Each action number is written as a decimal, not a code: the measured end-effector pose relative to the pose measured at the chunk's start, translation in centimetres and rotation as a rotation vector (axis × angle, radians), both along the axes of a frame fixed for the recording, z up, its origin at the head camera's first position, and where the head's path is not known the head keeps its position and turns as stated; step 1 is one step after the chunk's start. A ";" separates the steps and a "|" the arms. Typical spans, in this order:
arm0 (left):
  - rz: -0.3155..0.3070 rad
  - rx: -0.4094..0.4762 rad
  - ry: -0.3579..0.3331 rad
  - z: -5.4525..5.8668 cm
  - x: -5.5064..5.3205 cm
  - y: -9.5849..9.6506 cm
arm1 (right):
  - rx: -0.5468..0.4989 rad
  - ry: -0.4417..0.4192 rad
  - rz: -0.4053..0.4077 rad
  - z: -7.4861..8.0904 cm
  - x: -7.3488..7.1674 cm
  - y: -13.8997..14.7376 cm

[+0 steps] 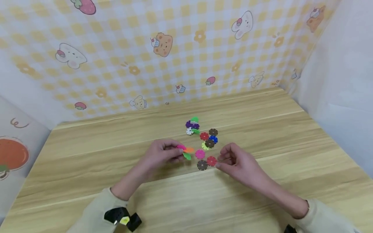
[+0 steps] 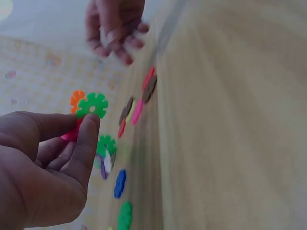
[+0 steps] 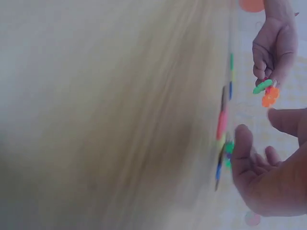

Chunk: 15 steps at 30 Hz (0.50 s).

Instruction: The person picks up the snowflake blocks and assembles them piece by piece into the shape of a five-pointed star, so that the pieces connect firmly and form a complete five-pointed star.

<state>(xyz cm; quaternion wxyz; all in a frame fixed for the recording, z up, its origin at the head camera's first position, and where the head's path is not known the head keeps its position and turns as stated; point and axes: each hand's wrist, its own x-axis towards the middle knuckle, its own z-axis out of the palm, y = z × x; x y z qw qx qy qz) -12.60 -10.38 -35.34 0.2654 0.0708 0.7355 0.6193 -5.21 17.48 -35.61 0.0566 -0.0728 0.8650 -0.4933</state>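
Note:
My left hand (image 1: 160, 153) pinches a small joined cluster of notched plastic flower discs between thumb and fingertips. It has a pink disc (image 1: 181, 147), an orange disc (image 1: 189, 150) and a green disc (image 2: 99, 102), set at angles to each other. Across from it, my right hand (image 1: 240, 163) hovers with thumb and fingers apart and nothing between them. Its fingertips are right by a flat red disc (image 1: 211, 160) in the head view. Close to that lie a brown disc (image 1: 201, 165) and a pink loose disc (image 1: 199, 154).
Farther back on the wooden table (image 1: 262, 129) is a loose group with red, brown, blue and yellow discs (image 1: 213, 139). Behind it stands a joined cluster of purple, white and green discs (image 1: 194, 120). The left wrist view shows a blue disc (image 2: 120, 184) and a green one (image 2: 124, 216).

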 end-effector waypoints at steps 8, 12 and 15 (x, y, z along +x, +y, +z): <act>0.135 -0.141 -0.055 -0.8 -4.6 0.6 | 0.094 -0.109 -0.038 -0.7 0.1 1.4; 0.196 -0.147 -0.120 -0.8 -6.5 1.3 | 0.073 -0.113 -0.042 -0.8 -0.1 1.3; 0.213 -0.136 -0.127 -0.9 -7.6 1.6 | 0.057 -0.118 -0.030 -0.8 -0.3 1.1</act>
